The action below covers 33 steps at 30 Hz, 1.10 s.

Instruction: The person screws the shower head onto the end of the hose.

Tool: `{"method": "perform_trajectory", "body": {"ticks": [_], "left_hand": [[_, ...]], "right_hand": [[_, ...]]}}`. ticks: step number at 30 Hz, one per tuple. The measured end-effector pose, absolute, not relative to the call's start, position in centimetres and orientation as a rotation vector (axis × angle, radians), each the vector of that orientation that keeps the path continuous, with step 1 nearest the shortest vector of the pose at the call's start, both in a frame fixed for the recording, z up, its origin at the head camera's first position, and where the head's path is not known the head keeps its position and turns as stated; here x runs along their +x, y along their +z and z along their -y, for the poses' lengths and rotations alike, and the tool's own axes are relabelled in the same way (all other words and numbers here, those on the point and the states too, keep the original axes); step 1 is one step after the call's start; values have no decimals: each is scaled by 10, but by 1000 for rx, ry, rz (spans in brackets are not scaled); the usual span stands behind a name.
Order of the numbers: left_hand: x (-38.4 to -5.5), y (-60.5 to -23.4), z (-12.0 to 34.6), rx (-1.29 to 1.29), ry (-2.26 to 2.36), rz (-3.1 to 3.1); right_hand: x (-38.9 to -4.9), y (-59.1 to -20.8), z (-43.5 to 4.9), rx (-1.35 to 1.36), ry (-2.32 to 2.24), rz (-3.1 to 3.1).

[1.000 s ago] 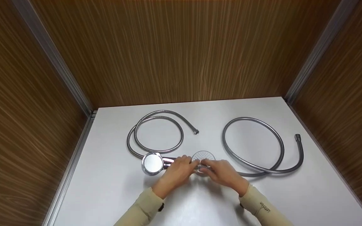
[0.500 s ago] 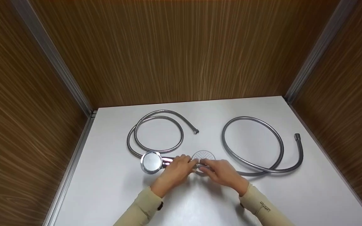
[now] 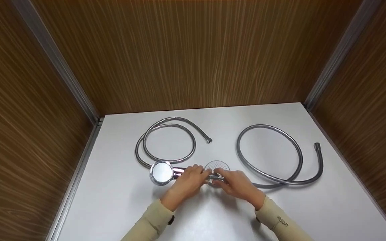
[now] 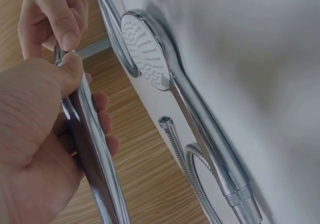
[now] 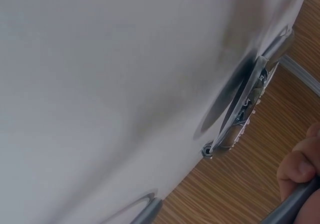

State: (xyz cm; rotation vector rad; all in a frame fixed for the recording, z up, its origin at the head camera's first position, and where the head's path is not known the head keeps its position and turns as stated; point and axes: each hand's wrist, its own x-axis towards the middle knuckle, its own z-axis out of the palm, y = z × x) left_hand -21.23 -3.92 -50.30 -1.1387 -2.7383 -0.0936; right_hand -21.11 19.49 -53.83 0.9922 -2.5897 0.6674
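My left hand (image 3: 189, 180) grips the handle of a chrome shower head (image 3: 162, 173), its round face turned up at the left. At the end of that handle (image 4: 95, 149), the thumb and fingers of my right hand (image 3: 238, 183) pinch the connector (image 3: 217, 177) of a smooth grey shower hose (image 3: 270, 185). Both hands are close together over the table. Behind them lies a second shower head (image 3: 217, 165), with a white nozzle face; in the left wrist view its chrome handle (image 4: 210, 139) stretches along the table. The right wrist view shows the right hand's fingers (image 5: 297, 166) around the grey hose.
A ribbed metal hose (image 3: 169, 161) lies coiled at the left, its free end (image 3: 209, 140) near the middle. The grey hose loops to the right, its other end (image 3: 317, 146) near the table's right side. Wood-grain panels (image 3: 193, 57) enclose the white table (image 3: 122, 207).
The gripped shower head has shifted slightly left and away from me. The right fingers have changed position a little, so more of the connector shows between the hands. The hoses lie as before.
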Motion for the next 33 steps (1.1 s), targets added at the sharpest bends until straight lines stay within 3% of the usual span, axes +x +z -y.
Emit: {"method": "perform_trajectory", "body": {"ticks": [33], "left_hand": [[-213,-507,37,-1127,-27,2654]], "right_hand": [[-211,-538,-194,997,648,2583]]}}
